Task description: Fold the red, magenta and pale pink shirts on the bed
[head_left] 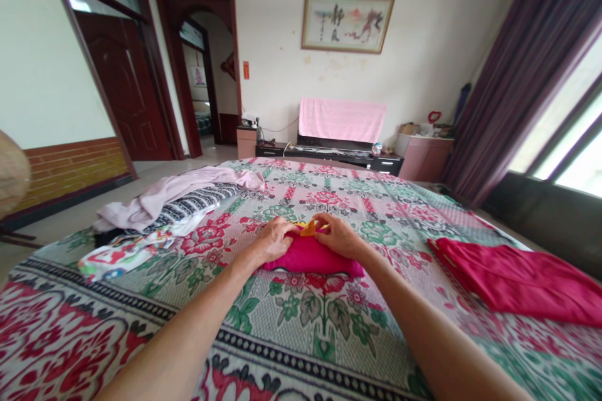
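A folded magenta garment (315, 258) lies on the patterned bedspread in front of me, with a yellow-orange part (308, 229) showing at its far edge. My left hand (276, 239) rests on its left end, fingers curled in and closed on the cloth. On the other side, my right hand (339, 235) has thumb and fingers bent together at the far edge, right beside the yellow-orange part. Both hands are closed, though the fingertips are partly hidden. What kind of garment it is cannot be made out.
A flowered bedspread (324, 332) covers the wide surface. Clothes lie at the left: a pale pink garment (174, 191), a black-and-white patterned one (192, 203) and a white printed one (126, 257). Folded red clothing (522, 276) lies right. Beyond stands a low cabinet (388, 165).
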`<state>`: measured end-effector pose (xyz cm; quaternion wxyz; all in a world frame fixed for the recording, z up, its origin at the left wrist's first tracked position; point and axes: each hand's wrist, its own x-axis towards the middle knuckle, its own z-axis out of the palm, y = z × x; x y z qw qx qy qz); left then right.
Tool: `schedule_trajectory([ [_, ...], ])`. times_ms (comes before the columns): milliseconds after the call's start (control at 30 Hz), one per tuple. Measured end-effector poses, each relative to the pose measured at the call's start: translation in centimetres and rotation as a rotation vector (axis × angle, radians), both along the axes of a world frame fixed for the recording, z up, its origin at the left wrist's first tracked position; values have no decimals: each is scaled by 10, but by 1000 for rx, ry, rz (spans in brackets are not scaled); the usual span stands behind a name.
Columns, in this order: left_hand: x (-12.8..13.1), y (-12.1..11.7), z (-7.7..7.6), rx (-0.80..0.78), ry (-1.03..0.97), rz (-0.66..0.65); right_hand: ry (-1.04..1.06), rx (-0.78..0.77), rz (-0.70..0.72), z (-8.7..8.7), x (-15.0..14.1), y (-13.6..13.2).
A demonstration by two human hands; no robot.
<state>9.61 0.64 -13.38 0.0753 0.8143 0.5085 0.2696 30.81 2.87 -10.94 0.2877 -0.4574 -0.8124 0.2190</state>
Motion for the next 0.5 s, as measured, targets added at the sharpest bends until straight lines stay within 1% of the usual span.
schedule_trajectory([
  [200,-3,0,2,-17,-4,-27,-76,56,60,1,0,-1],
  [300,-5,-2,6,-58,-4,-52,-90,45,83,7,0,-4],
  [400,-6,-4,9,-85,37,-76,-80,37,130,13,0,-8],
  [500,-6,-6,11,-97,86,-59,-89,0,193,16,-1,-11],
])
